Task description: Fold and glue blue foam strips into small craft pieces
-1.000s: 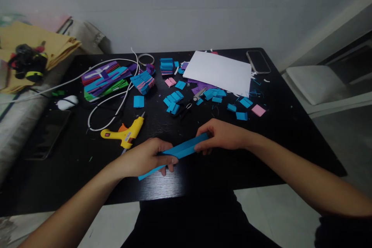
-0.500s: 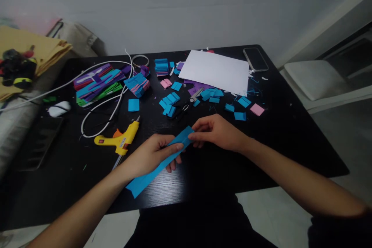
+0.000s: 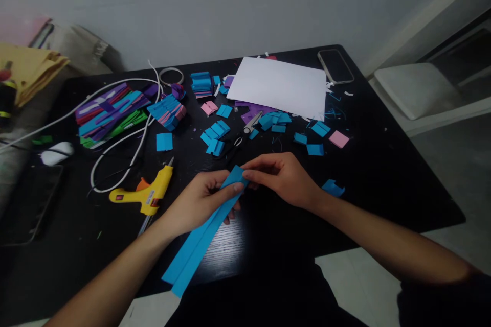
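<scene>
A long blue paper strip [image 3: 199,237], with a lengthwise crease or overlapping layers, slants from upper right to lower left. Its low end reaches past the table's front edge. My left hand [image 3: 209,196] is closed round the upper part, thumb on top and fingers beneath. At the top end, my right hand [image 3: 282,176] pinches the strip's right edge between thumb and fingers. Just beyond the hands lie scissors [image 3: 245,132] and several small folded blue papers [image 3: 215,135]. Beside my right wrist is another blue paper piece [image 3: 333,188].
Left of my hands lies a yellow glue gun [image 3: 148,194], with a white cable [image 3: 143,138] looped behind it. Colored paper strips [image 3: 111,112] are piled back left. A white sheet [image 3: 282,87] and a phone [image 3: 336,66] lie at the back of the black table [image 3: 383,179].
The strip's lower end has swung down and now shows two lengthwise bands. The blue paper piece by my right wrist has come into view. The camera view has shifted slightly.
</scene>
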`<move>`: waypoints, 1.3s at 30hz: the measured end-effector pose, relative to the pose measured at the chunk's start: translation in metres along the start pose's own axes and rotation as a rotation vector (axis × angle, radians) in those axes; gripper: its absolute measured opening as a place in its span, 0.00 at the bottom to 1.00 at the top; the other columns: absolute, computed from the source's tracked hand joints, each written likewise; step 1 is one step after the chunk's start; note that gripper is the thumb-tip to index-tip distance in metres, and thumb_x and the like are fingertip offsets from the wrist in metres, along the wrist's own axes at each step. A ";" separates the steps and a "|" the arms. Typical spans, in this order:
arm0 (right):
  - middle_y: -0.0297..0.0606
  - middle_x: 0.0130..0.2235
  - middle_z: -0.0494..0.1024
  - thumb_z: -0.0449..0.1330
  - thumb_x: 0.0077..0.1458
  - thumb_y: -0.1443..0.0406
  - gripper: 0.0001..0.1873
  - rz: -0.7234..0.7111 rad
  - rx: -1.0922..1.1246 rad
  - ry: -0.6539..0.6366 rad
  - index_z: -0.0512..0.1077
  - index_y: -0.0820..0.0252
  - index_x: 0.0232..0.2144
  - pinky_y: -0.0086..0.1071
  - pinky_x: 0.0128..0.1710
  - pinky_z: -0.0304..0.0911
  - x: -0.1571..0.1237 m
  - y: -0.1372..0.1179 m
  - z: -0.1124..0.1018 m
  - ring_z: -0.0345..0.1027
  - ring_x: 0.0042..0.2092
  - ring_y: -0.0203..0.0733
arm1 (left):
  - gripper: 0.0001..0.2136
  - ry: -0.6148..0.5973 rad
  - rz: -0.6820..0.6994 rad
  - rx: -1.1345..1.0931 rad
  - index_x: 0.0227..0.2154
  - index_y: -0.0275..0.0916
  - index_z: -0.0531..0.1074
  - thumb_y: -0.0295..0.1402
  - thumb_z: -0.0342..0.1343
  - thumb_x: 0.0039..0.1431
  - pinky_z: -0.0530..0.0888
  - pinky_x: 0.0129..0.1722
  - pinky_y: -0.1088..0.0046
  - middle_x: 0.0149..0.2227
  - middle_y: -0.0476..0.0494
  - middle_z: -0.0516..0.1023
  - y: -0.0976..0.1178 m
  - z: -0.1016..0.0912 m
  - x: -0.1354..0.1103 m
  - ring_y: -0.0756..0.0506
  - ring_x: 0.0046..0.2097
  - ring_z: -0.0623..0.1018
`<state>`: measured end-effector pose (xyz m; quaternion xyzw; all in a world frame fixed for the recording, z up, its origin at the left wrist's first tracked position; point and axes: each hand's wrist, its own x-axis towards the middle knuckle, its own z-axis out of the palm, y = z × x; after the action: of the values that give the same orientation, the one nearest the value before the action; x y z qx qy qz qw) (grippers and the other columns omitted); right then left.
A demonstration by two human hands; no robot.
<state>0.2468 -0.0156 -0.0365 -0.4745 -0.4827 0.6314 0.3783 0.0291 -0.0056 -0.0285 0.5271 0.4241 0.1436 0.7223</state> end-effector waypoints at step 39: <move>0.33 0.38 0.87 0.74 0.53 0.69 0.09 -0.318 0.013 0.043 0.86 0.52 0.37 0.29 0.44 0.77 -0.009 0.023 0.009 0.82 0.41 0.39 | 0.09 0.174 0.231 -0.121 0.31 0.36 0.76 0.35 0.65 0.64 0.76 0.29 0.79 0.25 0.49 0.80 -0.015 0.007 -0.002 0.52 0.26 0.79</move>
<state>0.2405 -0.0319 -0.0557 -0.4033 -0.5394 0.5563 0.4867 0.0294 -0.0175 -0.0400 0.5135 0.4123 0.2962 0.6918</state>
